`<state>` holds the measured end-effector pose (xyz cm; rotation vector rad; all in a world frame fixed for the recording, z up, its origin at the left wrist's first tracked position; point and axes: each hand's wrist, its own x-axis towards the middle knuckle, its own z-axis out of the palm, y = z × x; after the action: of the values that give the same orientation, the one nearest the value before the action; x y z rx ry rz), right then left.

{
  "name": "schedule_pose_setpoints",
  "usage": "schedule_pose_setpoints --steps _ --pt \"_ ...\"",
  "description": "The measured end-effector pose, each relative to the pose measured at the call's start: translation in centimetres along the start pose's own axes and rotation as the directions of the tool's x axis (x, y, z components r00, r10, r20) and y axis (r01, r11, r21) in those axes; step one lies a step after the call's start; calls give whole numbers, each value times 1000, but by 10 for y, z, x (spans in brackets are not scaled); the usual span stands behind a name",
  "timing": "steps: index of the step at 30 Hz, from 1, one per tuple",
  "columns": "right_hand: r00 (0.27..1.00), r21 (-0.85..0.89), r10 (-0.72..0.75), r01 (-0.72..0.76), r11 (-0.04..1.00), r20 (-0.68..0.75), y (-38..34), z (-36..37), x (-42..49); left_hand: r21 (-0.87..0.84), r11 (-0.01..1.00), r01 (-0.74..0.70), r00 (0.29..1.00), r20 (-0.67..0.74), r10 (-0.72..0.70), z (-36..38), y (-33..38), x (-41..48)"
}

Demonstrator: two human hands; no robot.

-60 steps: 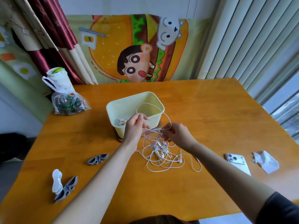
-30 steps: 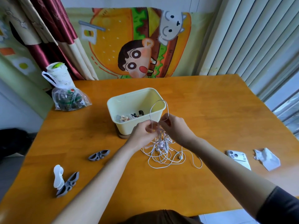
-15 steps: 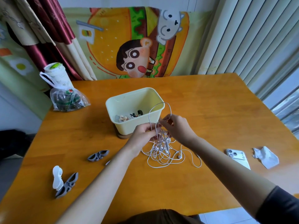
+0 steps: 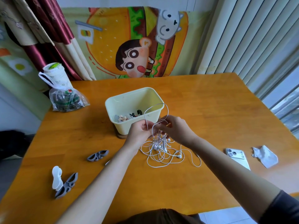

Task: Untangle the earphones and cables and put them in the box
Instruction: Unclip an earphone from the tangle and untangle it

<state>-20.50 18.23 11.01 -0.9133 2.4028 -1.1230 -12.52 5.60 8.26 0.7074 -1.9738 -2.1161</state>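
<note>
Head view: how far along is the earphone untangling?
Done: small items lie in the cream plastic box, too small to identify. In hand: left hand and right hand pinch a raised loop of the tangled white earphone cables. Left: the knotted heap on the wooden table, then boxing it.

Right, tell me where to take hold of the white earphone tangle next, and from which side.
Probably the loose outer loop on the right of the earphone tangle, pinched from above. It lies flat on the table, clear of the knot that the left hand and right hand lift near the box, so it looks freest to draw out.
</note>
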Motion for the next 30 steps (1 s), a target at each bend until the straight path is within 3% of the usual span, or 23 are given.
schedule_pose_setpoints --steps 5,10,15,21,26,28,30 --pt "997 -35 25 -28 999 -73 3 -1 3 21 999 -45 996 76 44 1 5 -5" --pt "994 5 83 -83 997 -66 4 -1 4 79 990 -117 991 -56 121 0 9 -6" --pt "986 54 76 -69 996 -146 7 -1 5 133 985 -108 990 -71 118 -4 7 -7" --pt "998 -99 54 -55 994 -14 10 -2 5 128 979 -160 933 -305 192 -16 -5 6" --pt "996 -83 87 -84 993 29 13 -1 4 370 928 -39 966 -224 129 -16 -20 8" --pt "994 -74 106 -105 992 9 14 -1 5 376 911 -166 921 -270 279 -11 -17 -1" --pt "993 -80 115 -116 990 -18 16 -1 5 328 910 -253 928 -184 324 -5 -10 -10"
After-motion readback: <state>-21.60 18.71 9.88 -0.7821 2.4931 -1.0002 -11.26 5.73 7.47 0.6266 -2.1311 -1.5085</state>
